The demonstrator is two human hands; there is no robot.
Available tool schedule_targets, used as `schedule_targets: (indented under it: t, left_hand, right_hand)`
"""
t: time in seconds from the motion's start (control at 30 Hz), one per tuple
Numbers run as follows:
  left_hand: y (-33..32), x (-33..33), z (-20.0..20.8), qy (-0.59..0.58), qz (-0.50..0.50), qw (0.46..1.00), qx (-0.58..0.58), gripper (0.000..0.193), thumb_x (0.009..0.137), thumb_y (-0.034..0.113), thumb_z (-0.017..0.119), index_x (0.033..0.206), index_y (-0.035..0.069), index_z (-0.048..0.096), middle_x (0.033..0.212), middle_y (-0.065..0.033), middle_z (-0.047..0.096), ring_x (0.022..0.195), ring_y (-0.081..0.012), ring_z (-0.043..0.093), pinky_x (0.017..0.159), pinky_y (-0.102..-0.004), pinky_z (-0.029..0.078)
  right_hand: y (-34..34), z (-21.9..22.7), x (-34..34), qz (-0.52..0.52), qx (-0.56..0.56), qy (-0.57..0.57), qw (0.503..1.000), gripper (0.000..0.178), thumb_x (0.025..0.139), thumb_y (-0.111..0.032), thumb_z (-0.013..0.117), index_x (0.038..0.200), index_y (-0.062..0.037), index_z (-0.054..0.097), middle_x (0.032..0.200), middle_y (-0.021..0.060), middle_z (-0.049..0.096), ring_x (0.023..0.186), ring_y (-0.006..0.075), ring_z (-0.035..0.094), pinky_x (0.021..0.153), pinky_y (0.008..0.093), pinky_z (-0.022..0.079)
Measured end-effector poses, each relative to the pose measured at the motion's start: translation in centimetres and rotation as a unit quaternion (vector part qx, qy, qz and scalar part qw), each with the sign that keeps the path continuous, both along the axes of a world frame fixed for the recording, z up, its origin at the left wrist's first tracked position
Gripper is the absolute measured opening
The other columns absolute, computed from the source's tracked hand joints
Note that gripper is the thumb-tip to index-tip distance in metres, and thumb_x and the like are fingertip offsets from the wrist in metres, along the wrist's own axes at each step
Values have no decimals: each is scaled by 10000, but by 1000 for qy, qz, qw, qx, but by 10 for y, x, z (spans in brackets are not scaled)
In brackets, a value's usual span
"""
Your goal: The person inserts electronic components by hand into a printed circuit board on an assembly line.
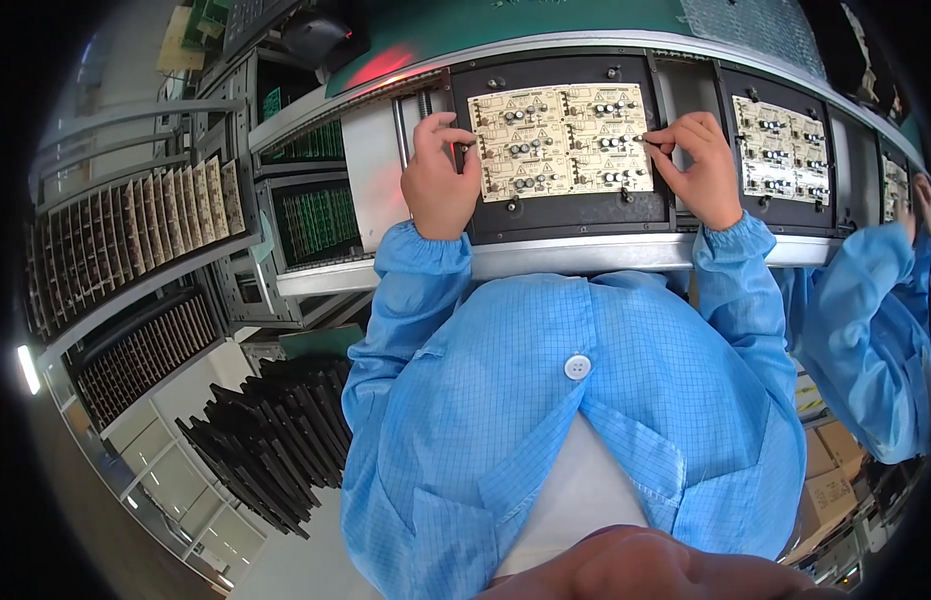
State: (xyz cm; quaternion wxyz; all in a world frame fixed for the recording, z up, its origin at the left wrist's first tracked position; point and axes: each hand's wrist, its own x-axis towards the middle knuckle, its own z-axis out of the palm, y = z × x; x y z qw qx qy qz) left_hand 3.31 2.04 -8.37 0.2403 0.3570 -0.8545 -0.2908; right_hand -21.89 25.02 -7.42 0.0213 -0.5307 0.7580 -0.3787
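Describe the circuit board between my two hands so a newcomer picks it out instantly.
Find the long silver rail running across the view, just above your blue smock. Beyond it, the leftmost black fixture in the row carries a cream circuit board studded with small cylindrical parts. Unlike the similar board to its right, it sits between your left hand and right hand.

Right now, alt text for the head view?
A person's left hand and right hand are at opposite side edges of a cream circuit board in a black tray. Another loaded tray sits to the right; racked boards stand at left.
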Motion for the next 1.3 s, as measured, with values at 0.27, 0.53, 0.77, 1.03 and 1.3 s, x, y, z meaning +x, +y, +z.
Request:
schedule_targets:
  t: [0.27,0.53,0.77,1.03,1.3]
  left_hand:
    - [-31,-40,8,86,-146,985,-24,446,853,-39,711,1287,58,673,1019,-47,677,704,-138,584,702,-275,503]
    - [-63,-62,17,-16,-202,979,-21,145,854,79,773,992,76,817,976,-73,692,923,-226,677,806,-321,538]
    - [-99,-77,29,-50,-310,940,132,172,866,50,797,1038,38,792,1032,-47,672,872,-149,685,754,-269,565]
    - [-121,-190,-4,-71,-123,981,-128,519,780,368,898,1199,121,719,1125,-125,626,1002,-283,669,882,-403,575]
    - [-116,-234,-37,13,-195,969,-149,204,832,227,816,1002,136,751,983,-93,667,984,-331,639,864,-446,534]
  right_hand:
    - [-34,-11,-31,-12,-5,87,996,342,898,-68,708,1231,-144,718,958,45,647,961,287,587,844,394,508]
    - [-55,-29,-36,11,-18,130,991,311,818,-23,745,1113,-117,770,971,47,636,959,292,577,854,404,521]
    - [-54,-32,-29,-6,-25,-53,998,309,827,70,698,1091,-82,751,893,36,550,849,191,555,782,304,505]
    - [-73,-44,-44,54,-9,-313,948,267,916,-17,711,1181,-41,694,893,-30,604,746,61,532,687,230,476]
    - [-177,-50,-84,-216,-20,38,975,264,909,-304,759,1135,-176,716,1069,92,668,929,324,694,783,454,570]
